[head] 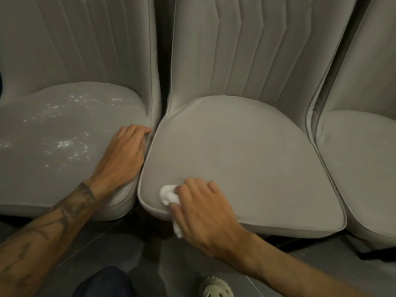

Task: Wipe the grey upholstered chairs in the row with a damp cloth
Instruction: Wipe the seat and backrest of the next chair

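Three grey upholstered chairs stand side by side. The middle chair's seat point(246, 159) fills the centre. My right hand point(203, 209) holds a crumpled white cloth point(169, 195) and presses it onto the front left corner of that seat. Part of the cloth hangs below my palm. My left hand point(124, 155) rests on the right edge of the left chair's seat point(53, 146), fingers curled over the edge into the gap between the two chairs. The left seat shows many small bright specks on its surface.
A third grey chair point(364, 157) stands at the right, close against the middle one. Tall ribbed backrests point(257, 50) rise behind the seats. Dark floor point(132, 249) lies below, with my knee point(102, 284) and a light shoe point(214, 288) near the bottom edge.
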